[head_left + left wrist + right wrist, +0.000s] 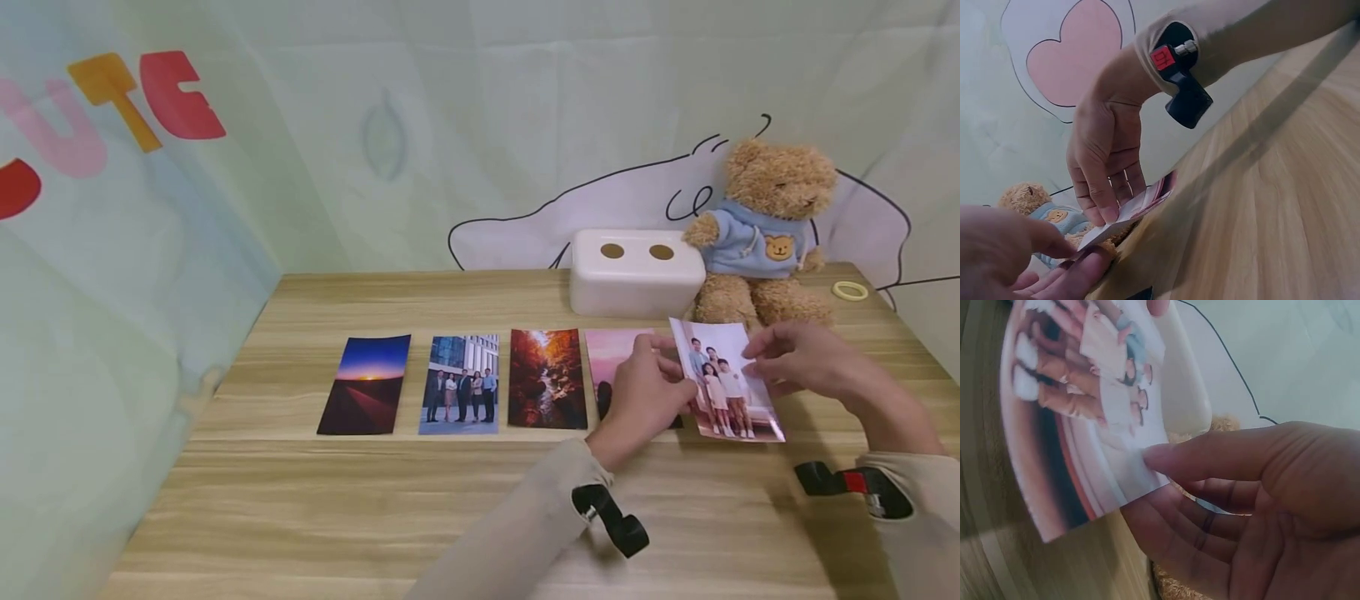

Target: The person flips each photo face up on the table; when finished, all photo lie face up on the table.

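Note:
A family photo point(722, 379) is tilted above the table at the right end of a row of photos. My left hand point(648, 396) pinches its left edge between thumb and fingers. On the opposite edge, my right hand point(813, 362) grips the print, thumb on the picture side and fingers behind, as the right wrist view shows. Left of it lies a pink-sky photo point(602, 346), partly hidden by my left hand. Further left are an autumn stream photo point(547, 379), an office group photo point(459, 385) and a sunset road photo point(366, 385), flat and side by side.
Behind the photos stands a white box point(637, 275) with two round holes on top. A teddy bear point(772, 233) in a blue hoodie sits beside it. A pale yellow ring point(850, 291) lies near the back right corner of the wooden table point(315, 517).

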### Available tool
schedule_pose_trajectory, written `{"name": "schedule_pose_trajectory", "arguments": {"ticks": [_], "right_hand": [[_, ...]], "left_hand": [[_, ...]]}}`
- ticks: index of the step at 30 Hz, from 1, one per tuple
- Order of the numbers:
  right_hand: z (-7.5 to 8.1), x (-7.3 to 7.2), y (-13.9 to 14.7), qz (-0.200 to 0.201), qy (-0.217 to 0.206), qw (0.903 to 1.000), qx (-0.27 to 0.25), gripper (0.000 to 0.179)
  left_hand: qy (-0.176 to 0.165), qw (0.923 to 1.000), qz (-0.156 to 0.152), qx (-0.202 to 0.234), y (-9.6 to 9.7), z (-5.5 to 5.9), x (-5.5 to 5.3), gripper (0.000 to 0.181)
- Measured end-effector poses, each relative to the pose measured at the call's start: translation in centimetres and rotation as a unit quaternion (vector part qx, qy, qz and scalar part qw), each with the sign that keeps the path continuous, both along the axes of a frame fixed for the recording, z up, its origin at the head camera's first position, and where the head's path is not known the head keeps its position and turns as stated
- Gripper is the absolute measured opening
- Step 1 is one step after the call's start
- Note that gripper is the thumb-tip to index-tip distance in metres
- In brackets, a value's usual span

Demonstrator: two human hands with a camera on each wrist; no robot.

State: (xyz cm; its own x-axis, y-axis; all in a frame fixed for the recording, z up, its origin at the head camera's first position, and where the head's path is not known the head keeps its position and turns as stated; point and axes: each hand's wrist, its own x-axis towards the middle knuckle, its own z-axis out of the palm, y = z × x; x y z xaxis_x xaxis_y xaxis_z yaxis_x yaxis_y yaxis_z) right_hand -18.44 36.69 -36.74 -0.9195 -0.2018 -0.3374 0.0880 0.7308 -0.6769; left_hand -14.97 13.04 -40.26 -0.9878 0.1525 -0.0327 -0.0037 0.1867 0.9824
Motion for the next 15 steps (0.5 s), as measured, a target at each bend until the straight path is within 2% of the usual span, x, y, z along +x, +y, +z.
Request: {"name": "schedule_pose_trajectory", "arguments": {"ticks": [4, 7, 11, 15], "right_hand": [[-0.27, 0.05, 0.08, 0.007, -0.009, 0.9999, 0.004, 0.030], [-0.46, 0.03, 0.16, 0.010, -0.009, 0.9999, 0.010, 0.028], [-0.61, -0.01, 0.29, 0.019, -0.014, 0.9994, 0.023, 0.024], [-0.76, -0.01, 0.35, 0.027, -0.022, 0.9990, 0.027, 0.023]], "left_hand": [[0.022, 0.9959, -0.024, -0.084, -0.04, -0.40, 0.02, 0.045], [0.053, 0.9864, -0.047, -0.149, -0.03, -0.73, -0.06, 0.042], [0.090, 0.9719, -0.071, -0.206, 0.02, -0.99, -0.07, 0.043], [0.099, 0.9601, -0.087, -0.246, 0.07, -0.97, 0.07, 0.046]]}}
